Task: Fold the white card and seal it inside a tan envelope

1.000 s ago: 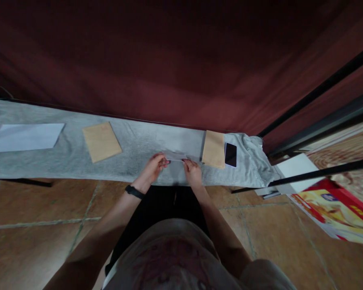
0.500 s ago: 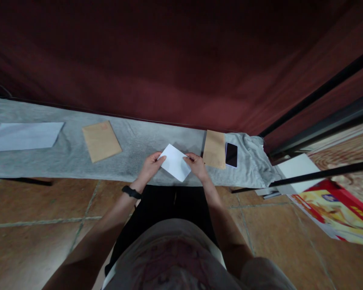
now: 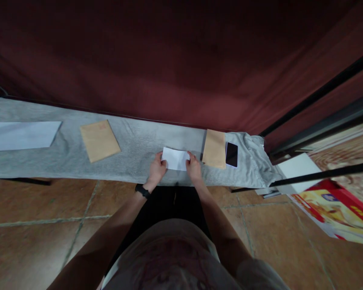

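Note:
A small folded sheet of white paper (image 3: 176,159) is held level between my two hands, above the near part of the cloth-covered table. My left hand (image 3: 157,168), with a dark band on its wrist, pinches the paper's left edge. On the opposite edge, my right hand (image 3: 194,167) grips it between thumb and fingers. Just right of that hand lie brown envelopes (image 3: 214,149), seemingly stacked. Another brown envelope (image 3: 100,141) rests at an angle to the left of my left hand. Farther left is a stack of white paper sheets (image 3: 24,135).
A grey cloth (image 3: 133,141) covers the long narrow table. Beside the right-hand envelopes lies a phone (image 3: 231,154). Dark red fabric (image 3: 181,80) hangs behind the table. Black metal bars (image 3: 323,174) and a red and yellow box (image 3: 335,209) are on the right.
The white paper has turned from a slanted position to lying straight across between my hands, and looks narrower. Both hands have shifted slightly inward, closer together.

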### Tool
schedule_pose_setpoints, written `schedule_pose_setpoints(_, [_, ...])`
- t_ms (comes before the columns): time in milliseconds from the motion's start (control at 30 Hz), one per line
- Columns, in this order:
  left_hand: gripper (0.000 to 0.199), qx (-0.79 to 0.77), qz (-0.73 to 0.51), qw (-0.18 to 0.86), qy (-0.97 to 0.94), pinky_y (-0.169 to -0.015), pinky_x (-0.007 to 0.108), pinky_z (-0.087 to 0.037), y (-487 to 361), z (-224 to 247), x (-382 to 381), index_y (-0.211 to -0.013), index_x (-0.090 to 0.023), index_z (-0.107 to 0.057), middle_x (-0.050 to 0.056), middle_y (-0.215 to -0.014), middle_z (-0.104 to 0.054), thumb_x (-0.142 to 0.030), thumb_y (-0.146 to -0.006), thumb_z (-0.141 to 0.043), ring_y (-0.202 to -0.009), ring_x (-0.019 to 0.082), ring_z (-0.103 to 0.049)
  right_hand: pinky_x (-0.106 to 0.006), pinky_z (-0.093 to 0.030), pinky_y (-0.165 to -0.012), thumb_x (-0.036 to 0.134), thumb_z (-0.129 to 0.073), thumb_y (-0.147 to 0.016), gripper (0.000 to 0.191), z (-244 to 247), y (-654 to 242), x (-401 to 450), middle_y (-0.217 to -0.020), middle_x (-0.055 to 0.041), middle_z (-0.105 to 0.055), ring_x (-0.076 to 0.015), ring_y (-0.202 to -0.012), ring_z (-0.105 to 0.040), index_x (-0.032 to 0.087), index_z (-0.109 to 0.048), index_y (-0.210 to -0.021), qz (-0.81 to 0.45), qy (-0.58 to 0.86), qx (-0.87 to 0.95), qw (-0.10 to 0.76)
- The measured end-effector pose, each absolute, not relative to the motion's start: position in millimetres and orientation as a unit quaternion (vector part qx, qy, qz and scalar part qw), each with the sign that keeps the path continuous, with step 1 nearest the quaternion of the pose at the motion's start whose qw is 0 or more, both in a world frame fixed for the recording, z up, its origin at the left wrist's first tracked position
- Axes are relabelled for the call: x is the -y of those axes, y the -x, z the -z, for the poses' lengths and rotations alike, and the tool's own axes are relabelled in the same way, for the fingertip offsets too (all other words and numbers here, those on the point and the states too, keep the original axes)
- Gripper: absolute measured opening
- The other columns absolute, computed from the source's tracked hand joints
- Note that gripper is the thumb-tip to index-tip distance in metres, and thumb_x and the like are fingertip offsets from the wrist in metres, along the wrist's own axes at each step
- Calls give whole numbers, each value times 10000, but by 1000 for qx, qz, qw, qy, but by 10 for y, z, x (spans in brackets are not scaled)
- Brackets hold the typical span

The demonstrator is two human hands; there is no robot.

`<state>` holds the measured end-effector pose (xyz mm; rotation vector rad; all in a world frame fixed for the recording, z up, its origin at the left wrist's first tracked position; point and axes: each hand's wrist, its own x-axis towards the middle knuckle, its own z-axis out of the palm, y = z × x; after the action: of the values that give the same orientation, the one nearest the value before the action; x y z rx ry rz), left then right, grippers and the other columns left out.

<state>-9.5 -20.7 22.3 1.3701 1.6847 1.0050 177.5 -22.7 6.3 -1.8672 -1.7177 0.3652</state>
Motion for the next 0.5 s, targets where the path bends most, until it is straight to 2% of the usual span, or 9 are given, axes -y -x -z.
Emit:
schedule_pose_setpoints(100, [524, -699, -277, 206, -627, -942, 471, -517, 92, -302, 275, -1400, -153, -527, 166, -1160, -692, -220, -882, -499, -1068, 332, -669, -329, -534, -875, 126, -411, -946, 511, -71, -1742, 216, -1262, -105, -679, -239, -996, -700, 233, -522, -1434, -108, 698, 660, 256])
schedule_pose_setpoints(200, [509, -659, -223, 97, -712, -1095, 512, -420, 52, -342, 337, -1428, -128, -517, 209, -1422, -554, -233, -933, -459, -1329, 358, -518, -359, -511, -948, 125, -384, -960, 512, -51, -1703, 229, -1272, -110, -666, -254, -1080, -665, 237, -523, -1440, -78, 688, 679, 244])
schedule_pose_setpoints(333, [527, -535, -174, 80, -823, -1221, 481, -277, -83, -228, 418, -1481, -133, -477, 157, -1595, -403, -330, -999, -393, -1510, 300, -302, -403, -455, -1043, 118, -412, -964, 486, -29, -1659, 289, -1360, -170, -598, -271, -1228, -571, 170, -531, -1432, -53, 684, 697, 207])
schedule_pose_setpoints(400, [553, -502, -146, 88, -848, -1247, 465, -226, -149, -149, 464, -1507, -115, -445, 155, -1611, -379, -347, -1013, -356, -1525, 272, -279, -430, -445, -1046, 143, -420, -979, 460, -33, -1654, 326, -1438, -192, -538, -285, -1271, -536, 152, -533, -1425, -45, 688, 697, 199])
schedule_pose_setpoints(500, [585, -496, -129, 82, -855, -1261, 462, -191, -197, -78, 516, -1545, -91, -381, 162, -1619, -351, -329, -1014, -324, -1530, 256, -262, -449, -419, -1077, 176, -405, -1002, 429, -50, -1661, 385, -1526, -177, -471, -291, -1341, -488, 145, -553, -1404, -38, 684, 698, 209])
